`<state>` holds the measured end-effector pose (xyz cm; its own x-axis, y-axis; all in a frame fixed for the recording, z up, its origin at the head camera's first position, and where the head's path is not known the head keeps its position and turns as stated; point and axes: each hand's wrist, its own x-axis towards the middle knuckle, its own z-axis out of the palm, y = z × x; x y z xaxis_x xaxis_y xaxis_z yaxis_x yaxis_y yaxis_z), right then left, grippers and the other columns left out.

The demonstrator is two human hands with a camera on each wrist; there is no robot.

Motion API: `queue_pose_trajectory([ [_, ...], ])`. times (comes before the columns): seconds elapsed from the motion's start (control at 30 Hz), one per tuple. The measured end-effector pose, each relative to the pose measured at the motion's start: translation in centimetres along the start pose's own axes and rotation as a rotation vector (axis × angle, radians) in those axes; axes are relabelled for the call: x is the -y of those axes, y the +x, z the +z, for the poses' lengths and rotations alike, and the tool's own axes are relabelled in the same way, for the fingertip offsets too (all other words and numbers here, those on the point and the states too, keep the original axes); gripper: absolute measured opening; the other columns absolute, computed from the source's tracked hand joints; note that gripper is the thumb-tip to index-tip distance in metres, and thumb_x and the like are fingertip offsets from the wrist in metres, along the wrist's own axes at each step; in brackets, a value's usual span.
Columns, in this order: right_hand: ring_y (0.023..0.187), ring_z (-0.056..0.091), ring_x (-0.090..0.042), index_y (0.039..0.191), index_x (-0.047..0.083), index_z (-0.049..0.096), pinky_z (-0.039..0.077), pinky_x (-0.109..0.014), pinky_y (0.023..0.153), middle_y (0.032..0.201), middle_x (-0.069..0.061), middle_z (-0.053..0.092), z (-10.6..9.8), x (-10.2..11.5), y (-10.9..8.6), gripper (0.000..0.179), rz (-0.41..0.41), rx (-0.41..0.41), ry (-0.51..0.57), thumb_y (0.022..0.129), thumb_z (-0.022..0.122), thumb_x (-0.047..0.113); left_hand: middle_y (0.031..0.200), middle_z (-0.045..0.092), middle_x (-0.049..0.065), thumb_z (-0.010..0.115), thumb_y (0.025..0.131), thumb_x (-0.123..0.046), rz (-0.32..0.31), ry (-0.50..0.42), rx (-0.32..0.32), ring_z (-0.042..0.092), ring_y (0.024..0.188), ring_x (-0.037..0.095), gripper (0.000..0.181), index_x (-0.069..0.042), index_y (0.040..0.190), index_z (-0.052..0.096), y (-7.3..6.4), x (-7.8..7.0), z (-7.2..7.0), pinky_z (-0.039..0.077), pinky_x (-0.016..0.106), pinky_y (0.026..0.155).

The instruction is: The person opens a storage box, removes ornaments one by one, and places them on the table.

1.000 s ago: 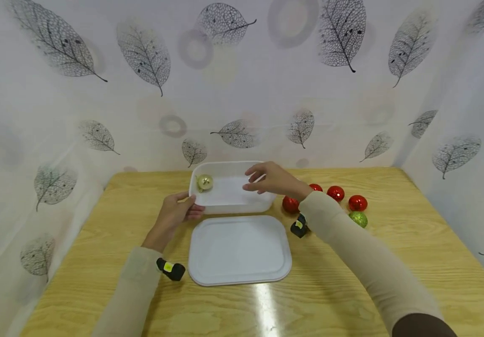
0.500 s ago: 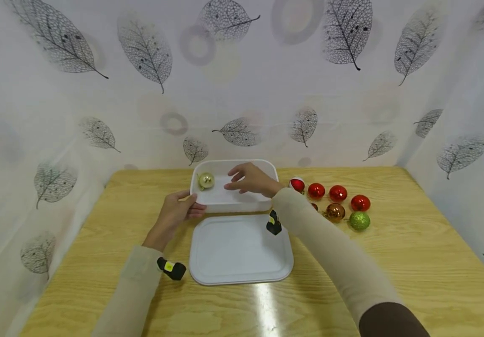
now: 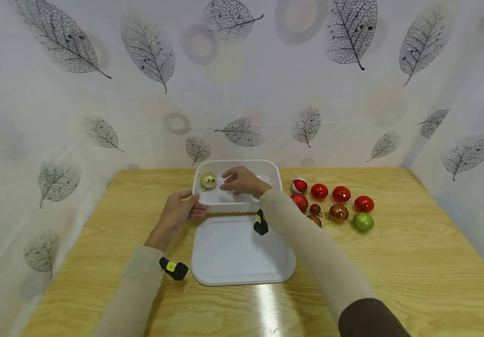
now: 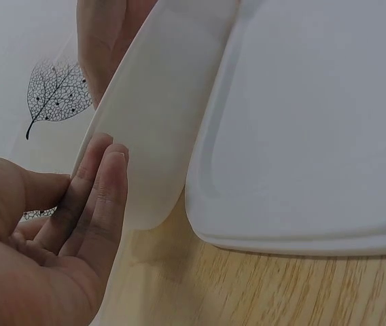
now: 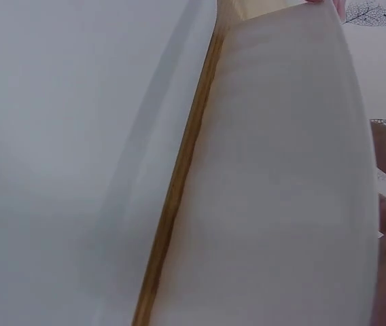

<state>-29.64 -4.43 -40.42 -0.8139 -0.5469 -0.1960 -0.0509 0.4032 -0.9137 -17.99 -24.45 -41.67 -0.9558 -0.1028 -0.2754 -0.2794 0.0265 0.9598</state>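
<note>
A white plastic box point(image 3: 233, 207) stands near the back of the table with a gold Christmas bauble point(image 3: 208, 180) in its left end. At the box's front left corner, my left hand point(image 3: 178, 208) grips the wall; the left wrist view shows thumb and fingers point(image 4: 108, 197) pinching its edge. Over the box's inside is my right hand point(image 3: 245, 180), fingers loosely bent, a short way right of the gold bauble. Nothing shows between those fingers, though the box wall point(image 5: 281, 170) hides most of them in the right wrist view.
A white lid point(image 3: 242, 252) lies flat in front of the box. To the right are several baubles: a red-and-white one point(image 3: 299, 185), red ones point(image 3: 341, 194), a brown one point(image 3: 338, 213) and a green one point(image 3: 363, 222). My right sleeve partly covers some. Leaf-patterned cloth hangs behind.
My right hand has moved left across the box, closer to the gold bauble, and its sleeve uncovers more baubles on the right. My left hand keeps its grip on the box.
</note>
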Motion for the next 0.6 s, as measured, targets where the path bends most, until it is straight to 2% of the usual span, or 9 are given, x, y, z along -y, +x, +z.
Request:
queue_pose_trajectory([
  [0.27, 0.101, 0.067, -0.027, 0.143, 0.001, 0.053, 0.063, -0.037, 0.083, 0.133, -0.022, 0.061, 0.6, -0.2, 1.1, 0.058, 0.039, 0.037, -0.015, 0.091, 0.076, 0.009, 0.083, 0.074, 0.011, 0.051, 0.108, -0.013, -0.004, -0.028, -0.002, 0.073, 0.07, 0.012, 0.048, 0.009, 0.149, 0.04, 0.0, -0.1, 0.2, 0.065, 0.026, 0.071],
  [0.47, 0.11, 0.066, -0.034, 0.149, 0.003, 0.047, 0.063, -0.038, 0.084, 0.138, -0.024, 0.057, 0.9, 0.1, 1.5, 0.061, 0.03, 0.058, -0.021, 0.093, 0.073, 0.009, 0.083, 0.074, 0.011, 0.05, 0.108, -0.012, -0.004, -0.034, -0.005, 0.072, 0.07, 0.013, 0.047, 0.009, 0.149, 0.04, 0.0, -0.2, 0.2, 0.065, 0.026, 0.071],
  [0.6, 0.115, 0.064, -0.033, 0.15, 0.004, 0.045, 0.063, -0.036, 0.084, 0.139, -0.023, 0.057, 1.4, -0.2, 2.2, 0.065, 0.019, 0.084, -0.02, 0.092, 0.074, 0.008, 0.084, 0.074, 0.012, 0.05, 0.108, -0.011, -0.002, -0.027, -0.008, 0.073, 0.071, 0.013, 0.047, 0.009, 0.149, 0.04, 0.0, -0.1, 0.1, 0.065, 0.027, 0.072],
])
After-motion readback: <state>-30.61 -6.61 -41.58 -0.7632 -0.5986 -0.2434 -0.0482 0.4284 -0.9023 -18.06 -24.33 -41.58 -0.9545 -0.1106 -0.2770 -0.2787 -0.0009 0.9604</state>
